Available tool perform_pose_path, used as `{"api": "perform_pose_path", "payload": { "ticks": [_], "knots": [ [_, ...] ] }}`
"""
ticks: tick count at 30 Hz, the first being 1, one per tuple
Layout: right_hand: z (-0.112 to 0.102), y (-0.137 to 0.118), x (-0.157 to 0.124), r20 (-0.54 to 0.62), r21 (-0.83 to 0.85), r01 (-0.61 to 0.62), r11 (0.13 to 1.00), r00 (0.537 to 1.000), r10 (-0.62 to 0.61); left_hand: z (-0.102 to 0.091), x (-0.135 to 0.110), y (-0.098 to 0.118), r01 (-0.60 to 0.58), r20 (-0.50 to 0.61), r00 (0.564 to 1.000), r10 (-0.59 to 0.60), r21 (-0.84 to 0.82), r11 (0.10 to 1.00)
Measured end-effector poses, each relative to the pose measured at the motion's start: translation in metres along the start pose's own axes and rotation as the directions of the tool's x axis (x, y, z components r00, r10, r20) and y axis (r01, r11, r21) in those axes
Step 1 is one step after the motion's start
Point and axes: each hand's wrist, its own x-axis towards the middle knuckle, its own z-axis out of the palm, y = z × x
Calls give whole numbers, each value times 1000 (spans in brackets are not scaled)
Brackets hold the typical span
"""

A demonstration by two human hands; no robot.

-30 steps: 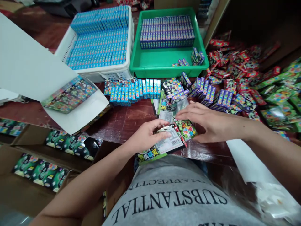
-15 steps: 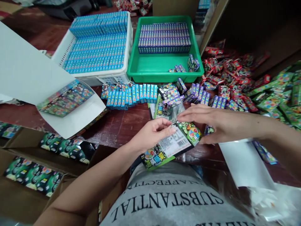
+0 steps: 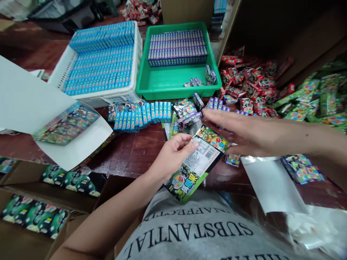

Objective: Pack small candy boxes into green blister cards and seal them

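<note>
A flat candy packet [image 3: 204, 157], black and green with a white barcode label, is tilted above the table's front edge. My left hand [image 3: 176, 153] pinches its upper left side between thumb and fingers. Fingers stretched out, my right hand [image 3: 238, 128] is at the packet's upper right end; whether it touches the packet I cannot tell. Beyond the packet are small purple candy boxes [image 3: 185, 106] on top of more flat green packaging [image 3: 175, 126]. A row of small blue boxes [image 3: 142, 115] stands left of them.
A white crate [image 3: 138, 61] holds many blue boxes, and a green tray [image 3: 141, 79] holds purple ones. Red packets [image 3: 252, 79] and green packets [image 3: 329, 95] are heaped at the right. White sheets [image 3: 271, 184] lie nearer, and open cartons [image 3: 67, 200] sit lower left.
My right hand has lifted and straightened its fingers at the packet's upper end. The packet has tilted more steeply in my left hand. The view has shifted slightly right.
</note>
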Motion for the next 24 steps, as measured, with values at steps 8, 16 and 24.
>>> {"api": "perform_pose_path", "payload": {
  "ticks": [8,16,24],
  "knots": [
    [56,-14,-13,-236,454,-186,871,918,319,14,-6,-25,-115,-149,983,109,-34,993],
    [127,-42,-18,-348,837,-119,534,637,688,-6,-8,-33,-285,-126,944,303,144,948],
    [142,-58,-9,-376,866,-84,493,539,754,-24,7,-32,-206,10,978,207,147,967]
  ]
}}
